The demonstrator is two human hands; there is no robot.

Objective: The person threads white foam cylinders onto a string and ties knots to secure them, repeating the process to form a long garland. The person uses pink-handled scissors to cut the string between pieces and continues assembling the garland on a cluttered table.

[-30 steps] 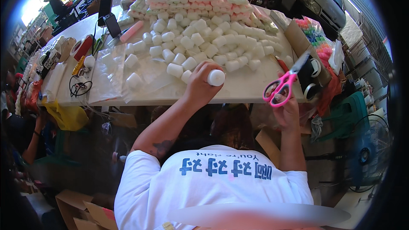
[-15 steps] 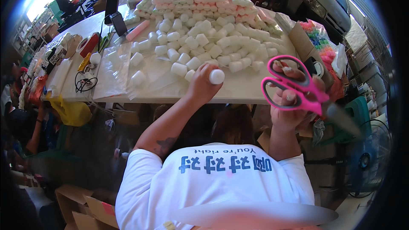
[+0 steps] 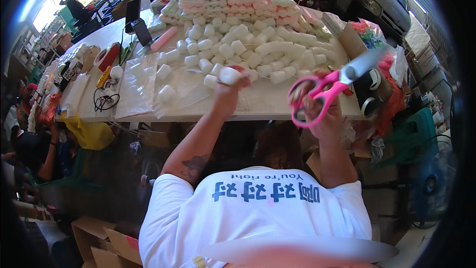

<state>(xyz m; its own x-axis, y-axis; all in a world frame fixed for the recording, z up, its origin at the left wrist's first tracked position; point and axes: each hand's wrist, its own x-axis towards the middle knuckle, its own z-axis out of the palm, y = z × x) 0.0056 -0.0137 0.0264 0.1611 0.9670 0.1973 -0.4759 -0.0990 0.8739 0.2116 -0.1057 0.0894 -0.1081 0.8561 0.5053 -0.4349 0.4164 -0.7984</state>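
Observation:
My left hand (image 3: 229, 94) is closed round a short white cylinder (image 3: 229, 75) at the near side of a big heap of similar white cylinders (image 3: 238, 47). The cylinder lies tilted across the top of the fist, slightly blurred. Pink-handled scissors (image 3: 325, 94) hang on the fingers of my right hand (image 3: 322, 114), which is raised over the table's front edge on the right. Their broad metal blades (image 3: 364, 64) point up and to the right, smeared by motion. Several loose cylinders, such as one (image 3: 166, 93) on the left, lie apart from the heap.
Bagged pastel bundles (image 3: 233, 0) are stacked behind the heap on the white table (image 3: 277, 104). Clear plastic bags (image 3: 139, 82), a black cable (image 3: 106, 100) and a tape roll (image 3: 106, 57) lie left. A cardboard box (image 3: 353, 44) stands right. A person (image 3: 47, 156) sits at far left.
The scissors have swung from pointing down-right to up-right as my right hand moved left. My left hand shifted slightly left and up, and its cylinder tipped over sideways.

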